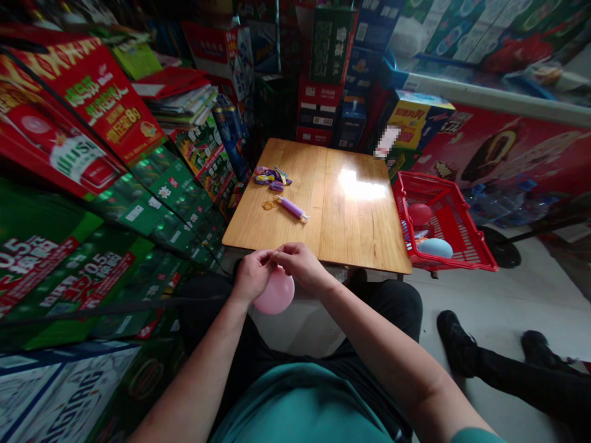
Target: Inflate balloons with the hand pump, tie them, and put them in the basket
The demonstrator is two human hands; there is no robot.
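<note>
L hand point(252, 275) / R hand point(302, 266) | pinch neck of pink balloon point(276, 293)

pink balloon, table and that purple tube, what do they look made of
The pink balloon looks like thin latex rubber, stretched smooth. The table looks like varnished wood, with visible grain and a bright glare. The purple tube looks like shiny plastic, though it's too small to be sure.

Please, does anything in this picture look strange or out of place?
Yes: a white pixelated patch sits beside the far corner of the wooden table, against the stacked boxes. It looks odd because it is blurred, so what it covers cannot be told.
</note>
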